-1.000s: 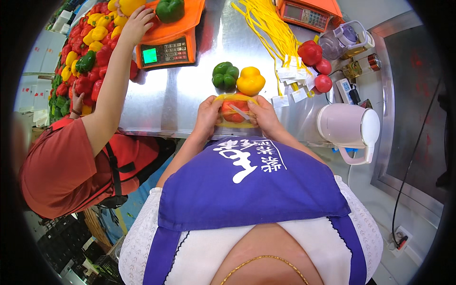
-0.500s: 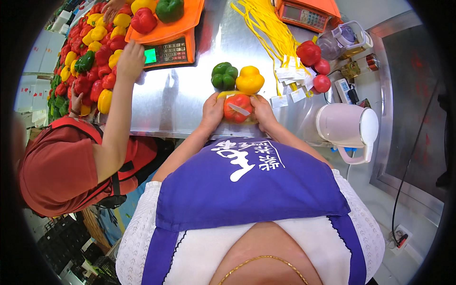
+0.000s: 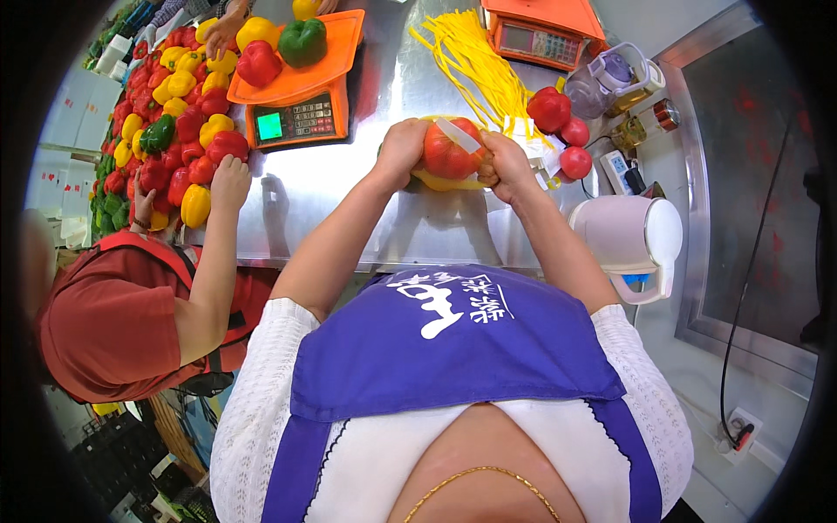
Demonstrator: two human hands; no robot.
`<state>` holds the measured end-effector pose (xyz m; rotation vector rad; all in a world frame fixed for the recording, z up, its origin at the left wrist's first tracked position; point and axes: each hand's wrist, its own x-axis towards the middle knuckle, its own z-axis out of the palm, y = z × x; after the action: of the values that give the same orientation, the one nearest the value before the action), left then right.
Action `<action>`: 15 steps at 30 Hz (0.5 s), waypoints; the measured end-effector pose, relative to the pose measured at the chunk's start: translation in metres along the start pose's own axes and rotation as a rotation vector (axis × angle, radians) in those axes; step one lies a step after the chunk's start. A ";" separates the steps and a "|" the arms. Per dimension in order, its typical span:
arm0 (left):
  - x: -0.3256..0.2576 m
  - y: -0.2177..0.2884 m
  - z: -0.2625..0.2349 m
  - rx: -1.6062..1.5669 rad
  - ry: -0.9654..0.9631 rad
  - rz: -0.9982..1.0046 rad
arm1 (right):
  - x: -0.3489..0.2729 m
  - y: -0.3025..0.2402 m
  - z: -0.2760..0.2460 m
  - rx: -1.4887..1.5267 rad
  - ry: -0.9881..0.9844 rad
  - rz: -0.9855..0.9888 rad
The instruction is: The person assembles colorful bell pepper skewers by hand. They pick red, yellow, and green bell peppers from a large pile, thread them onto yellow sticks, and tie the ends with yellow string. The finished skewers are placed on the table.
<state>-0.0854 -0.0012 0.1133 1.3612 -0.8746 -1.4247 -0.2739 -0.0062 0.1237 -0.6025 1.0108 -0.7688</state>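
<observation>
Both my hands are raised over the metal table, holding a yellow mesh bag (image 3: 443,183) between them. My left hand (image 3: 402,155) is closed at its left side, and my right hand (image 3: 507,166) is a fist gripping its right side. Between them a red bell pepper (image 3: 446,155) shows with an orange tint through the mesh, a white label strip (image 3: 459,136) lying across it. Some yellow shows behind and below the red pepper; whether it is mesh or another pepper is unclear. The green pepper seen earlier is hidden.
Yellow mesh bags with white tags (image 3: 479,65) lie ahead, beside red peppers (image 3: 551,110). Orange scales (image 3: 301,118) (image 3: 540,39) stand left and right. A kettle (image 3: 623,231) is at right. A co-worker's hand (image 3: 230,179) touches a pepper at the heaped peppers (image 3: 174,109).
My hands have lifted the bagged red pepper up and away from me, over where the green and yellow peppers stood. The co-worker's near hand has moved from the scale to a red pepper.
</observation>
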 end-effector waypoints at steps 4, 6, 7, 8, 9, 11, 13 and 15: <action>0.012 -0.016 -0.002 0.057 0.039 0.027 | 0.019 0.010 -0.019 0.173 -0.113 0.065; 0.012 -0.020 -0.002 0.016 0.042 -0.021 | 0.022 0.014 -0.025 0.179 -0.161 0.070; 0.013 -0.022 -0.003 0.044 0.049 -0.009 | 0.025 0.016 -0.027 0.182 -0.185 0.070; 0.014 -0.024 -0.004 0.072 0.055 0.003 | 0.033 0.023 -0.028 0.175 -0.135 0.035; 0.014 -0.027 -0.005 0.097 0.060 0.013 | 0.040 0.029 -0.026 0.166 -0.083 0.001; 0.015 -0.033 -0.004 0.131 0.077 0.096 | 0.049 0.037 -0.027 0.178 -0.015 -0.054; 0.008 -0.031 -0.002 0.121 0.094 0.130 | 0.042 0.033 -0.015 0.190 0.028 -0.090; -0.004 -0.031 0.000 0.068 0.106 0.120 | 0.021 0.022 0.002 0.154 0.112 -0.124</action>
<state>-0.0906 0.0120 0.0859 1.3979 -0.9271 -1.2303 -0.2595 -0.0098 0.0972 -0.4968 1.0125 -0.9893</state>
